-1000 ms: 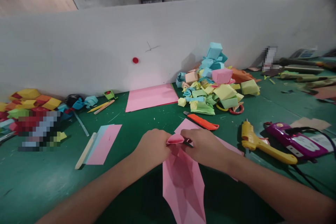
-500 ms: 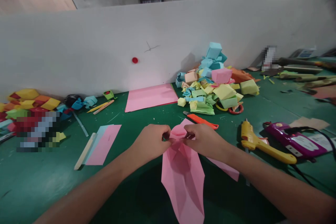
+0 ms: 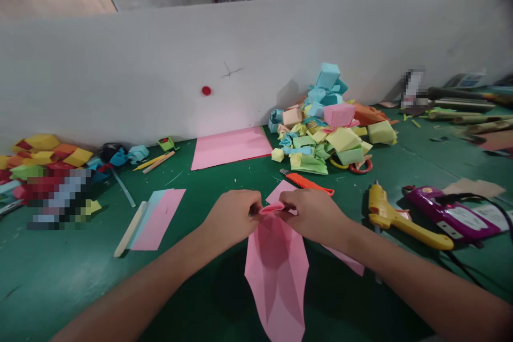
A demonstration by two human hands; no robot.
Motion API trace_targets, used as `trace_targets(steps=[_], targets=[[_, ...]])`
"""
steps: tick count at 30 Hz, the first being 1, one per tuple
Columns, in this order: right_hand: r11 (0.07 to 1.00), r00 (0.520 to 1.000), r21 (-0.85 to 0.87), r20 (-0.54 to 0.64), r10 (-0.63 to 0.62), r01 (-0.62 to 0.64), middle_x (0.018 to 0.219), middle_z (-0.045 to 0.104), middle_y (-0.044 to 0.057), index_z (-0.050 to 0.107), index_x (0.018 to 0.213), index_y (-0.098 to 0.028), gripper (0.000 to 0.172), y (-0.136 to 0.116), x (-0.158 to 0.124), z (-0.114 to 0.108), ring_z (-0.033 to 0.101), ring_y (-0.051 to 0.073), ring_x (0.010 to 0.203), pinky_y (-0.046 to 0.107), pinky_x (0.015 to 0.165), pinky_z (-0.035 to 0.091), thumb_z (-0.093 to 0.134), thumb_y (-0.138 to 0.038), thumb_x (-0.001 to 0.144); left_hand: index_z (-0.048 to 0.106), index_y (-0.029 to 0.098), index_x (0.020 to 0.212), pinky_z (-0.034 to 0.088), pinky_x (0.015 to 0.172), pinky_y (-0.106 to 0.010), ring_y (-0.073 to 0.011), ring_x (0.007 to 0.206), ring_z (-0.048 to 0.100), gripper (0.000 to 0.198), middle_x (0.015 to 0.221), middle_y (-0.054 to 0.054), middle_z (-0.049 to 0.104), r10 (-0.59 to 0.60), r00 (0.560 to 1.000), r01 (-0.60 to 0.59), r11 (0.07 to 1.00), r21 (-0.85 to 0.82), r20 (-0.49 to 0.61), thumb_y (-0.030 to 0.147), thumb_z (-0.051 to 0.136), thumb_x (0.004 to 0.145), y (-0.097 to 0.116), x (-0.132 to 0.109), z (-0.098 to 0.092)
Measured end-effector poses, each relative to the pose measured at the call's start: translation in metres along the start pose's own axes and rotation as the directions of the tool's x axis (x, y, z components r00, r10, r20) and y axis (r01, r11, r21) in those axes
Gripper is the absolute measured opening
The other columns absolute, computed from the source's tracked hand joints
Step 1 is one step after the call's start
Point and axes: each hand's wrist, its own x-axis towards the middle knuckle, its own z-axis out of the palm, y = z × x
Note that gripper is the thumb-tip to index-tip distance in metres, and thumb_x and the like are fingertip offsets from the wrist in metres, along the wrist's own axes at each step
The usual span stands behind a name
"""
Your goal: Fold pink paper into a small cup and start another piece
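Observation:
A creased sheet of pink paper [image 3: 276,267] hangs from both hands, its upper end pinched together and its long lower part fanning toward me. My left hand [image 3: 236,214] is closed on the upper left edge, and my right hand [image 3: 306,211] on the upper right edge. The fingertips are partly hidden behind the thumbs. Beneath and behind my right hand lies a flat pink strip [image 3: 347,259] on the green table. An orange utility knife [image 3: 308,184] rests just beyond the right hand.
A yellow glue gun [image 3: 395,216] and a purple corded device [image 3: 451,214] lie at right. Folded paper pieces [image 3: 347,144] are heaped behind. Pink sheets [image 3: 230,147] lie by the white partition [image 3: 132,75]. Paper strips [image 3: 160,222] and a wooden stick [image 3: 130,230] are at left.
The rounded top fold of the pink paper between the fingers has flattened down. The paper's lower end has swung slightly left. Both hands stay in nearly the same place.

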Motion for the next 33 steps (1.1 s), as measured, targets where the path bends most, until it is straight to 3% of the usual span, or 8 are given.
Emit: trace_targets(steps=[8,13,21,23,26,29,30,33], targets=[[1.000,1.000,0.002,0.013,-0.006,0.006,0.068,0.064,0.000,0.056,0.069,-0.021,0.016,0.002,-0.001,0.003,0.056,0.016,0.066,0.027,0.055,0.025,0.064,-0.023,0.082,0.059,0.023,0.077,0.026,0.053,-0.026,-0.0179,0.066,0.060,0.009,0.073,0.001,0.066,-0.027,0.998,0.023,0.998,0.058,0.061,0.028,0.066,0.079,0.002,-0.001,0.002],[0.996,0.997,0.060,0.042,-0.071,0.069,0.073,0.063,0.000,0.055,0.074,-0.022,0.013,-0.001,-0.004,0.004,0.053,0.015,0.066,0.026,0.056,0.028,0.062,-0.027,0.084,0.059,0.022,0.065,0.025,0.053,-0.027,-0.0181,0.061,0.061,0.013,0.066,0.000,0.066,-0.034,0.991,0.016,0.990,0.140,0.127,0.021,0.061,0.078,0.002,-0.002,0.001],[0.996,0.999,0.084,0.019,-0.042,0.040,0.074,0.062,0.001,0.051,0.072,-0.021,0.012,-0.002,-0.003,0.002,0.053,0.016,0.070,0.027,0.057,0.027,0.058,-0.021,0.081,0.062,0.022,0.074,0.025,0.052,-0.029,-0.0213,0.066,0.062,0.012,0.072,-0.001,0.065,-0.055,0.997,0.038,0.964,0.263,0.057,0.027,0.063,0.085,0.015,-0.008,-0.012],[0.994,0.999,0.107,0.051,-0.001,-0.005,0.072,0.063,0.000,0.052,0.072,-0.021,0.012,0.000,-0.001,0.001,0.054,0.016,0.068,0.027,0.057,0.029,0.059,-0.021,0.082,0.062,0.021,0.077,0.030,0.054,-0.030,-0.0218,0.068,0.061,0.018,0.076,-0.003,0.066,-0.012,1.000,0.014,0.951,0.308,-0.008,0.035,0.062,0.089,0.023,-0.015,-0.016],[0.993,0.997,0.114,0.068,0.034,-0.042,0.069,0.063,-0.001,0.051,0.069,-0.021,0.013,0.004,0.002,0.000,0.054,0.015,0.065,0.027,0.057,0.030,0.060,-0.018,0.079,0.062,0.019,0.077,0.039,0.065,-0.036,-0.0238,0.072,0.059,0.024,0.074,-0.004,0.063,0.189,0.971,-0.105,0.885,0.453,-0.143,0.032,0.054,0.095,0.035,-0.030,-0.013],[0.991,0.997,0.116,0.062,0.054,-0.061,0.067,0.062,-0.001,0.048,0.065,-0.021,0.017,0.006,0.004,0.000,0.052,0.014,0.063,0.027,0.055,0.030,0.060,-0.017,0.077,0.067,0.019,0.083,0.042,0.067,-0.037,-0.0227,0.071,0.058,0.016,0.075,-0.003,0.065,0.417,0.909,-0.373,0.794,0.480,0.018,0.016,0.053,0.090,0.044,-0.043,0.005],[0.991,0.996,0.117,0.063,0.057,-0.064,0.066,0.061,-0.001,0.048,0.065,-0.021,0.018,0.006,0.004,0.000,0.052,0.014,0.062,0.027,0.054,0.030,0.060,-0.018,0.077,0.069,0.017,0.091,0.045,0.072,-0.038,-0.0229,0.076,0.059,0.014,0.082,-0.005,0.068,0.434,0.900,-0.402,0.787,0.469,0.043,0.015,0.056,0.087,0.045,-0.045,0.014],[0.991,0.996,0.124,0.077,0.045,-0.054,0.065,0.061,-0.002,0.048,0.064,-0.022,0.019,0.004,0.004,-0.001,0.051,0.013,0.059,0.027,0.054,0.031,0.060,-0.020,0.079,0.069,0.007,0.115,0.048,0.090,-0.042,-0.0285,0.097,0.063,0.037,0.107,-0.014,0.072,0.418,0.900,-0.417,0.744,0.522,0.123,0.020,0.060,0.082,0.044,-0.047,0.038]])
